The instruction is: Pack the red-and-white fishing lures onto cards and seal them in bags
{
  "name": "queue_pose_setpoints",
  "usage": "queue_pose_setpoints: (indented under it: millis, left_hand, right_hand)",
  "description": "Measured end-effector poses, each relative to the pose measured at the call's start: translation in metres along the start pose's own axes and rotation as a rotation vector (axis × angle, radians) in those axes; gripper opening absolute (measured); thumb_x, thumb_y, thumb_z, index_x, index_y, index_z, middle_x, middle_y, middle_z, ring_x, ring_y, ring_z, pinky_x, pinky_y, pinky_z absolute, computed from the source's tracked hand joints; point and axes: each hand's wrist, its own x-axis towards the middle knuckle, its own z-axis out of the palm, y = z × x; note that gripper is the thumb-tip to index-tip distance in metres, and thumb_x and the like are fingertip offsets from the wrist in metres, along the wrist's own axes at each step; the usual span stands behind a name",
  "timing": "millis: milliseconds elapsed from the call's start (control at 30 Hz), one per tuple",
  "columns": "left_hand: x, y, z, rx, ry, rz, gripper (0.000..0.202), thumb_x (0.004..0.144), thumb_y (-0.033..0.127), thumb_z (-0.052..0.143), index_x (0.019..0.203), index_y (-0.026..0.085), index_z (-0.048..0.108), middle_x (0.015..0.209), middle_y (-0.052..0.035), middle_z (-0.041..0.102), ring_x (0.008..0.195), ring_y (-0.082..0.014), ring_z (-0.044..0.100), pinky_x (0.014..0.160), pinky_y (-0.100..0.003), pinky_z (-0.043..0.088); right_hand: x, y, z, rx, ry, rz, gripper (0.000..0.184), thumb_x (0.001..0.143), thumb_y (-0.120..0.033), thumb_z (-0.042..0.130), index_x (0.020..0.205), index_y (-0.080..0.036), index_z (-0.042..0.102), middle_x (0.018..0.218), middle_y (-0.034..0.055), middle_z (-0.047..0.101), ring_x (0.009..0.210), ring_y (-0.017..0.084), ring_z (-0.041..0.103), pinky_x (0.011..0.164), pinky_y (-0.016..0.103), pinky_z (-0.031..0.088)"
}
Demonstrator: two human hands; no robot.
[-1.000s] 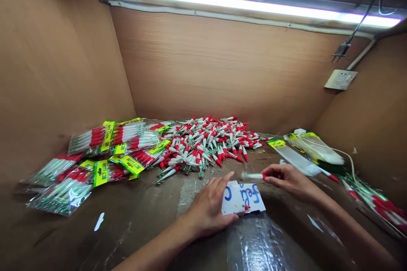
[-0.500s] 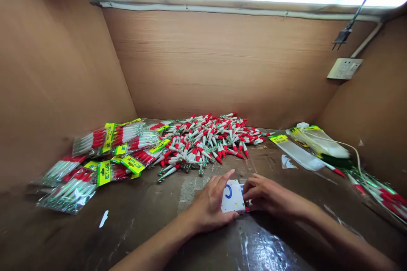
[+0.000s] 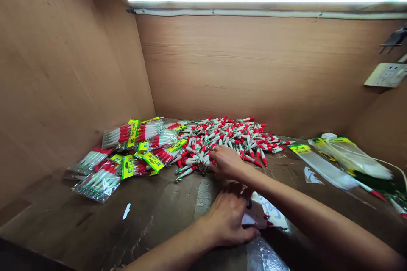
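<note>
My left hand [image 3: 229, 216] lies curled on a small white card [image 3: 263, 217] with blue writing, pressing it to the worktop. My right hand [image 3: 225, 161] reaches across, above the left, to the near edge of a heap of red-and-white lures [image 3: 229, 137]. Its fingers are closed among the lures; what they grip is hidden. A small red-tipped piece shows at the card's right edge.
Several clear packs of lures with yellow labels [image 3: 133, 152] lie at the left. Empty clear bags with yellow headers [image 3: 330, 156] and a white cord lie at the right. Wooden walls [image 3: 70, 67] enclose the bench; a wall socket [image 3: 386, 75] is at right.
My right hand left the card and reached forward to the lure heap. The left hand stayed on the card. The view turned to the left.
</note>
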Motion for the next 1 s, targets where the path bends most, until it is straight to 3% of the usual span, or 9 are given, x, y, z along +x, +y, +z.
queue_pose_setpoints:
  millis: [133,233,400,533,600,800,1000]
  left_hand:
    - [-0.002,0.000,0.002,0.047,-0.018,-0.040,0.086,0.073,0.054,0.078,0.144,0.027,0.039,0.139,-0.0127,0.051,0.124,-0.0397,0.051,0.108,-0.055,0.040]
    - [-0.002,0.000,0.002,0.051,-0.030,-0.013,0.095,0.072,0.053,0.078,0.150,0.028,0.030,0.144,-0.0134,0.047,0.129,-0.0402,0.047,0.110,-0.056,0.039]
    - [0.000,0.000,0.001,0.061,-0.011,0.012,0.107,0.067,0.050,0.082,0.154,0.031,0.023,0.147,-0.0119,0.042,0.134,-0.0390,0.042,0.115,-0.056,0.033]
    - [-0.001,0.003,-0.002,0.053,-0.006,0.027,0.101,0.070,0.047,0.080,0.153,0.030,0.025,0.144,-0.0120,0.044,0.131,-0.0369,0.044,0.113,-0.053,0.035]
    - [-0.001,0.004,-0.003,0.044,-0.003,0.033,0.096,0.072,0.045,0.079,0.152,0.030,0.028,0.141,-0.0110,0.047,0.128,-0.0351,0.046,0.113,-0.051,0.036]
    - [0.000,0.006,-0.003,0.063,-0.016,-0.011,0.100,0.067,0.045,0.082,0.151,0.033,0.030,0.136,-0.0100,0.048,0.122,-0.0355,0.047,0.108,-0.052,0.040]
    - [0.002,0.006,-0.003,0.069,-0.028,0.004,0.104,0.066,0.045,0.083,0.153,0.032,0.028,0.137,-0.0110,0.046,0.123,-0.0364,0.047,0.110,-0.054,0.039]
  right_hand:
    - [0.015,-0.010,0.007,-0.052,-0.020,-0.019,0.025,0.090,-0.032,0.059,0.105,-0.017,0.071,0.111,0.0134,0.070,0.106,0.027,0.063,0.085,0.033,0.048]
    - [0.023,-0.006,0.003,-0.079,-0.053,-0.027,0.023,0.087,-0.029,0.059,0.098,-0.015,0.073,0.105,0.0148,0.073,0.101,0.028,0.066,0.082,0.033,0.048]
    - [0.030,0.025,-0.027,-0.113,-0.110,-0.014,0.017,0.080,-0.026,0.065,0.084,-0.014,0.076,0.083,0.0141,0.075,0.077,0.024,0.069,0.068,0.029,0.045]
    - [0.026,0.051,-0.058,-0.125,-0.057,-0.023,0.023,0.087,-0.032,0.062,0.086,-0.015,0.077,0.087,0.0126,0.075,0.080,0.023,0.067,0.069,0.028,0.042]
    - [0.023,0.058,-0.064,-0.125,-0.018,-0.037,0.029,0.093,-0.038,0.057,0.091,-0.016,0.076,0.092,0.0114,0.075,0.085,0.022,0.066,0.071,0.028,0.041]
    - [0.018,0.046,-0.037,-0.150,0.065,-0.131,0.019,0.091,-0.030,0.061,0.090,-0.017,0.074,0.102,0.0101,0.072,0.098,0.024,0.062,0.084,0.031,0.039]
    - [0.022,0.033,-0.030,-0.177,0.226,-0.135,0.025,0.101,-0.026,0.046,0.102,-0.013,0.068,0.112,0.0151,0.066,0.105,0.026,0.055,0.093,0.037,0.035]
